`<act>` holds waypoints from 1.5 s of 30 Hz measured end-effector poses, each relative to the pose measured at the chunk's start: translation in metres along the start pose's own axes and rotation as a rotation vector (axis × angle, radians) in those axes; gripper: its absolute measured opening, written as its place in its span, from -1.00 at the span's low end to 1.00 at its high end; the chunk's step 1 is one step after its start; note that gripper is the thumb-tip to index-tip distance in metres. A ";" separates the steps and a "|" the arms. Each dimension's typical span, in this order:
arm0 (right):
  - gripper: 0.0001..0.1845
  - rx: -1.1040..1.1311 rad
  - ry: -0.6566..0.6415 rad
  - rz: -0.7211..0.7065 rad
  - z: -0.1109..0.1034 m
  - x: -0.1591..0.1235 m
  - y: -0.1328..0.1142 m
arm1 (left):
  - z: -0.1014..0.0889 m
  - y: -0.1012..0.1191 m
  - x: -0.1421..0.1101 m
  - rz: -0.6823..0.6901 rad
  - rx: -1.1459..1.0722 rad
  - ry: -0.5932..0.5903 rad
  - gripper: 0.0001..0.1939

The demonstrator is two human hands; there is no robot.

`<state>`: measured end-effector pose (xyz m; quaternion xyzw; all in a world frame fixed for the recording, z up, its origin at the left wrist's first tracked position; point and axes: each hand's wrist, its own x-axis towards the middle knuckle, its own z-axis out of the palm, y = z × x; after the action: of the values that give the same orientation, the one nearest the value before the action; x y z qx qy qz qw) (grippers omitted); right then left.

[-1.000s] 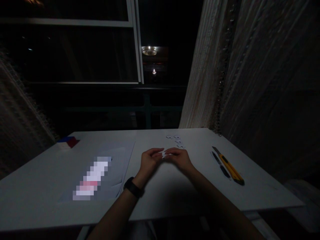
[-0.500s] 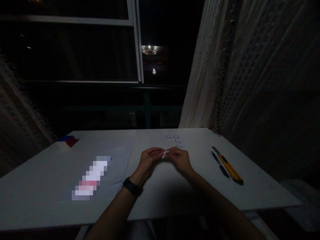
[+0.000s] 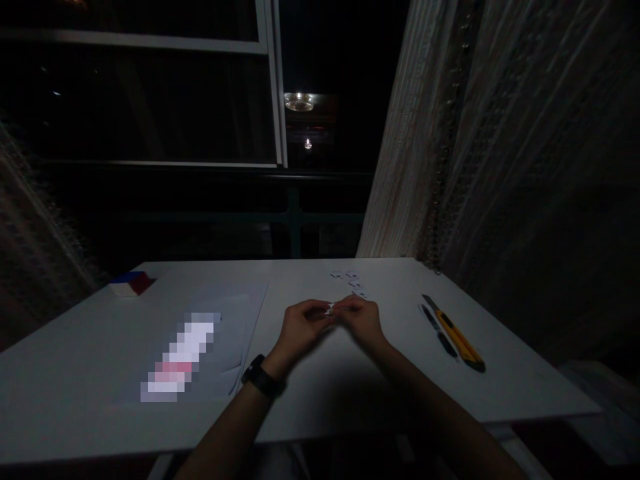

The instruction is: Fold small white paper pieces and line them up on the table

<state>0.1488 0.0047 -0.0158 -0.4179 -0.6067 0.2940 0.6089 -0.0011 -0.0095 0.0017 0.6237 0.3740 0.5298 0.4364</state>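
My left hand (image 3: 303,329) and my right hand (image 3: 361,320) meet above the middle of the white table (image 3: 320,400). Between their fingertips is a small white piece of paper (image 3: 329,309), pinched from both sides. Fingers cover most of it, so its shape is hard to make out. Just beyond my right hand lie several small white paper pieces (image 3: 353,275) with dark marks. A dark watch (image 3: 262,377) is on my left wrist.
On the right lie a yellow utility knife (image 3: 457,337) and a black pen (image 3: 439,331). White sheets (image 3: 235,333) lie on the left, partly under a blurred-out patch. A cube with blue, red and white faces (image 3: 131,285) sits at the far left. Curtains (image 3: 395,167) hang beyond the table.
My left fingers have curled and shifted slightly around the small paper piece. Both hands stay in nearly the same place, and the table items have not moved.
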 end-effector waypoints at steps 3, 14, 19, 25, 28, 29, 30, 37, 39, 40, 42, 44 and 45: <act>-0.94 0.045 -0.048 0.011 0.000 0.001 -0.001 | 0.002 -0.001 0.000 0.046 0.095 0.037 -0.73; -0.81 0.254 -0.130 0.216 0.000 0.001 -0.001 | -0.005 -0.003 0.004 0.189 0.223 0.093 -0.87; -0.76 0.258 -0.136 0.266 0.000 0.000 0.002 | -0.005 -0.008 0.006 0.059 0.169 0.104 -0.84; -0.74 0.227 -0.184 0.249 0.001 -0.001 0.002 | -0.005 -0.007 0.006 0.125 0.192 0.102 -0.94; -0.72 0.199 -0.190 0.227 0.001 -0.002 0.001 | -0.006 -0.008 0.006 0.120 0.214 0.121 -0.94; -0.71 0.191 -0.190 0.222 0.001 -0.002 0.001 | -0.006 -0.008 0.006 0.117 0.220 0.122 -0.94; -0.70 0.186 -0.193 0.218 0.001 -0.003 0.001 | -0.006 -0.008 0.006 0.110 0.225 0.120 -0.94; -0.71 0.194 -0.133 0.238 0.004 -0.003 0.000 | -0.004 -0.004 0.005 -0.024 0.189 0.091 -0.76; -0.73 0.188 -0.088 0.248 0.003 -0.002 0.002 | -0.003 -0.003 0.004 -0.040 0.166 0.039 -0.69; -0.75 0.181 -0.069 0.245 0.003 -0.002 0.003 | -0.003 -0.003 0.003 -0.039 0.159 0.010 -0.66; -0.77 0.165 -0.035 0.228 0.002 -0.001 0.006 | -0.002 -0.002 0.002 -0.035 0.156 -0.030 -0.62; -0.79 0.155 -0.007 0.211 0.002 -0.001 0.008 | -0.001 -0.002 0.001 -0.036 0.158 -0.049 -0.60; -0.80 0.153 0.004 0.204 0.002 -0.002 0.009 | -0.001 -0.002 0.001 -0.037 0.158 -0.057 -0.59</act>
<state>0.1482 0.0078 -0.0242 -0.4305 -0.5357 0.3987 0.6073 -0.0020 -0.0077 0.0006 0.6640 0.4135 0.4725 0.4061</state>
